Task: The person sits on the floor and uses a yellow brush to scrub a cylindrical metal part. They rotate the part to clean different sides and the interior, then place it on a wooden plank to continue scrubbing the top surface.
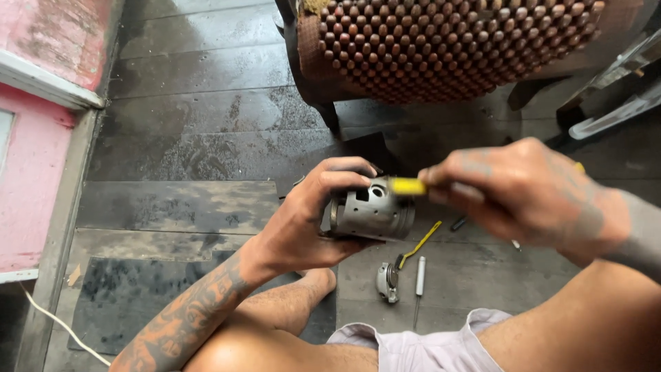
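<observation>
Dark, worn floorboards (200, 138) lie under the seated person. Left hand (310, 220) wraps closed around a perforated metal cylinder (372, 210), held mid-air at frame centre. Right hand (530, 193), at 3 o'clock of it, pinches a yellow-handled tool (407, 186) against the cylinder's top. Risk: the tip may skid off the smooth shell toward the left fingers. Loose parts (387, 281) at 6 o'clock could be knocked away.

A: Item one: our left hand (303, 220), centre frame. Fingers curled over the top, thumb beneath, closed in a grip; tattooed forearm rising from the lower left.

B: Item two: our right hand (530, 196), right of centre. Blurred, knuckles up, fingers pinched shut, pointing left.
</observation>
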